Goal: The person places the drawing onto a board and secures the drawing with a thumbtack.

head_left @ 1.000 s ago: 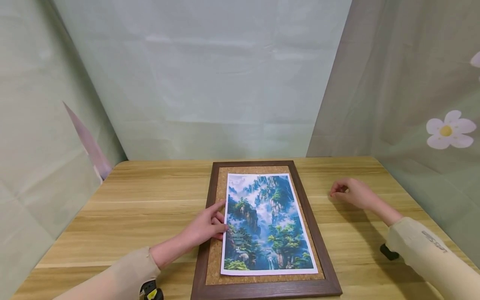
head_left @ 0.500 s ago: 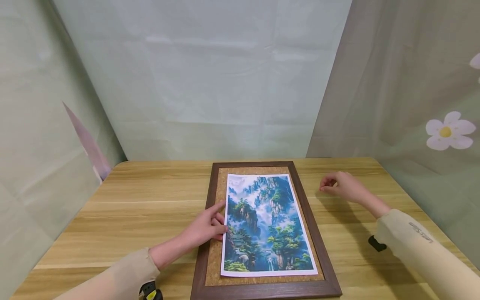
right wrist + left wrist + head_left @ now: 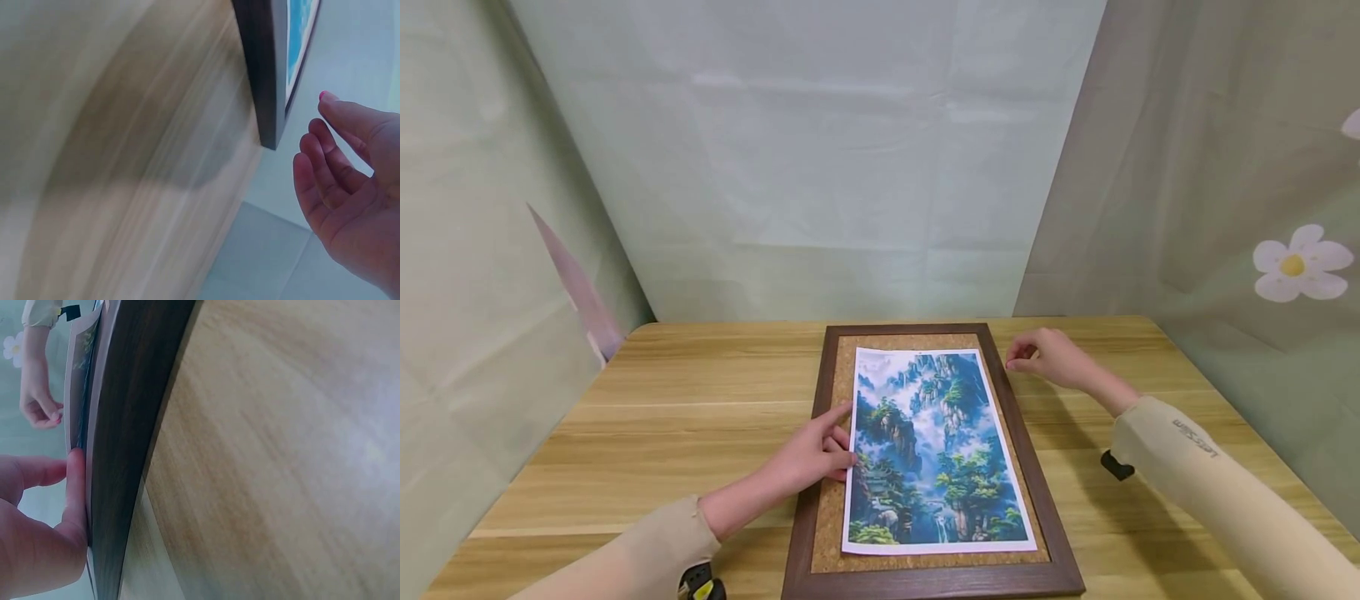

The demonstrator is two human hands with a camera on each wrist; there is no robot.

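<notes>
You have a light wooden table [image 3: 685, 417] with long horizontal grain bands, its far edge butting against the backdrop. Pale green fabric sheets [image 3: 820, 167] hang behind and at both sides. The right-hand sheet carries a printed white flower with a yellow centre [image 3: 1297, 262]. On your left a pinkish strip [image 3: 576, 287] runs slantwise down the left sheet toward the table corner.

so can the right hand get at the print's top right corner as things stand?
Probably yes. The right hand hovers beside the frame's right rail near that corner of the print, with nothing lying between. The left hand rests at the opposite edge.
</notes>
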